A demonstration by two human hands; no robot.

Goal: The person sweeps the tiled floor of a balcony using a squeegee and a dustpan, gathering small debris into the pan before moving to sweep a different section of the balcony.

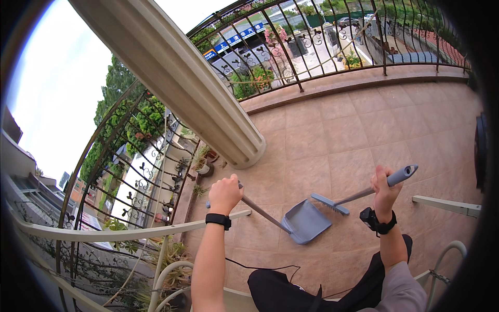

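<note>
My left hand point(226, 195) is wrapped around the upper end of the long handle of a grey dustpan point(308, 220). The pan rests on the tiled floor point(312, 136), and its comb-like ridge lies toward the handle side. In my right hand point(385, 191) is the grey handle of a broom point(356, 195), its hanging-loop end sticking out past my fist. The blue-grey broom head with bristles sits on the tiles just right of the pan's front edge, with little space between them. No dirt can be made out in the pan.
A fluted column point(175, 85) stands ahead on the left. Wrought-iron railings point(296, 70) border the balcony. Potted plants point(203, 167) stand along the left edge. A black cord point(269, 268) lies near my legs. Pale metal chair arms point(117, 234) flank me, and a black round object point(480, 152) is far right.
</note>
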